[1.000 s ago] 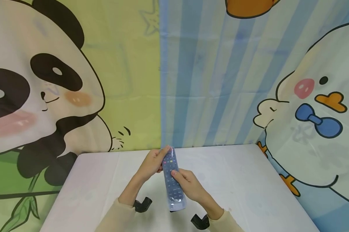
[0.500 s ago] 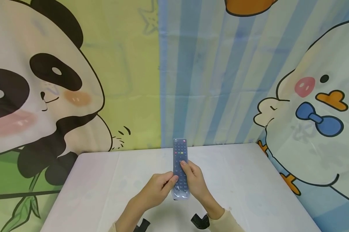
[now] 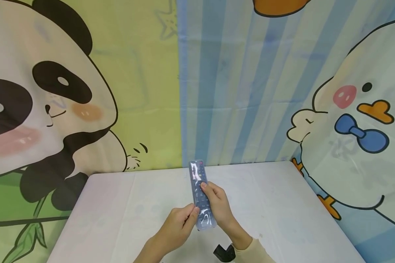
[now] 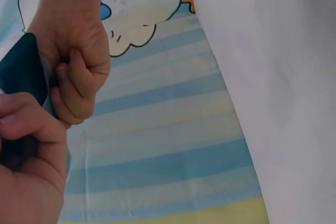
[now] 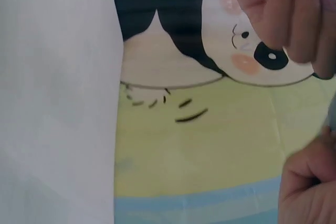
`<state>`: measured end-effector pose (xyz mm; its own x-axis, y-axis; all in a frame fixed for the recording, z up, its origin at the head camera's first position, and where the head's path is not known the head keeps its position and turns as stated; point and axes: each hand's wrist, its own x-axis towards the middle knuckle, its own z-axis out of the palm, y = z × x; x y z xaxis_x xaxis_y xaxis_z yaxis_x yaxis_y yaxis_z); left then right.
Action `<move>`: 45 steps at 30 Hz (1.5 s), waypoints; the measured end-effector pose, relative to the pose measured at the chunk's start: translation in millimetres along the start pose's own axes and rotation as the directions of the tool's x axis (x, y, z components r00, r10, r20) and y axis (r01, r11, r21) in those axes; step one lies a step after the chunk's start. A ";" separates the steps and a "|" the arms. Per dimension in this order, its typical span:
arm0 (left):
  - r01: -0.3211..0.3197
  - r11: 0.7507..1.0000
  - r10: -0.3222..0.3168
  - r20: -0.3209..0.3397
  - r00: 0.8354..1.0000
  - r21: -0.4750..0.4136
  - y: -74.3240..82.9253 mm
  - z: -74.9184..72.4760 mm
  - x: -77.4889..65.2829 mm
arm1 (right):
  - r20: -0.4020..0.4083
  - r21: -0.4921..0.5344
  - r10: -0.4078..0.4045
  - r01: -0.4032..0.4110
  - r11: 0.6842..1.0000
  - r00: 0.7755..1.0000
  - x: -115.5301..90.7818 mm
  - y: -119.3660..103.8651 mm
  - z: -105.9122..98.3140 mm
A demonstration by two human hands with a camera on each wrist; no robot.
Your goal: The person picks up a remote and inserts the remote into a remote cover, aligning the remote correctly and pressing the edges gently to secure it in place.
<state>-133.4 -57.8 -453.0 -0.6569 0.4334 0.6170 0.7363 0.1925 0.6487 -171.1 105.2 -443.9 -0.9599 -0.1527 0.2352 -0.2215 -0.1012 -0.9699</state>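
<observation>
A remote control (image 3: 200, 198), sheathed in a clear plastic cover (image 3: 206, 223), was found held up over the white surface (image 3: 269, 204), near the middle of its width. In the head view it stood lengthwise before the person, its far end tilted slightly to the left, with glare along the plastic. The right hand (image 3: 219, 206) gripped it by the right side: the thumb lay across the button face, and the fingers were curled behind, as the left wrist view confirmed. The left hand (image 3: 179, 223) was closed to a pinch, thumb against bent forefinger, at the lower left edge; whether it had hold of the remote control itself or of the cover alone could not be determined. The two hands were apart, one on each side of the item. A black fitting (image 3: 225, 253) was noted at the right wrist, next to a beige sleeve (image 3: 254, 252). Behind the surface hung printed cloth (image 3: 240, 91), with a panda figure (image 3: 49, 109) to the left and a white bird figure (image 3: 358, 171) to the right.
</observation>
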 end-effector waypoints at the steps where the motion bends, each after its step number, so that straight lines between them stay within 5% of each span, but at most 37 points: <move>1: 0.002 1.000 -0.002 -0.004 1.000 0.013 -0.5 -0.6 -0.1 | 0.010 -0.012 -0.006 0.006 1.000 1.000 0.1 0.1 -0.5; 7: 0.022 0.994 -0.020 -0.024 1.000 0.103 -9.7 -11.9 -0.9 | 0.071 -0.059 -0.022 0.027 0.998 0.997 1.3 1.8 -2.1; 11: -0.077 0.965 0.101 -0.085 0.991 0.251 -19.8 -21.0 -3.6 | 0.075 -0.025 0.052 -0.050 0.998 0.996 0.9 3.3 -2.4; 14: -0.203 0.899 0.259 -0.100 0.961 0.388 -25.8 -24.8 -4.1 | 0.070 0.006 0.096 -0.097 0.995 0.993 0.7 3.4 -2.8; 18: -0.344 0.808 0.412 -0.041 0.910 0.478 -29.1 -25.7 -1.3 | 0.087 0.088 0.125 -0.132 0.987 0.988 0.6 2.6 -2.3; 31: -0.526 0.686 0.593 0.032 0.804 0.503 -27.5 -32.0 18.9 | 0.179 0.163 0.233 -0.262 0.951 0.956 -3.6 -3.9 -2.7; 34: -0.537 0.691 0.609 0.010 0.793 0.484 -25.9 -31.8 21.9 | 0.239 0.175 0.228 -0.272 0.946 0.944 -5.5 -3.9 -5.7; 37: -0.530 0.723 0.601 -0.024 0.799 0.442 -25.2 -31.7 24.6 | 0.257 0.152 0.241 -0.285 0.946 0.936 -7.2 -2.3 -8.7; 40: -0.499 0.783 0.563 -0.083 0.822 0.373 -25.8 -32.4 26.3 | 0.274 0.104 0.261 -0.298 0.949 0.926 -8.3 0.1 -12.0; 45: -0.385 0.896 0.426 -0.186 0.885 0.222 -28.4 -33.6 24.8 | 0.360 0.027 0.235 -0.262 0.965 0.903 -9.4 3.2 -21.5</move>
<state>-176.0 -82.1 -441.1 -0.2980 0.3024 0.9054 0.9484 0.2014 0.2449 -166.4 127.4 -450.6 -0.8570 -0.5154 0.0070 0.0425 -0.0841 -0.9955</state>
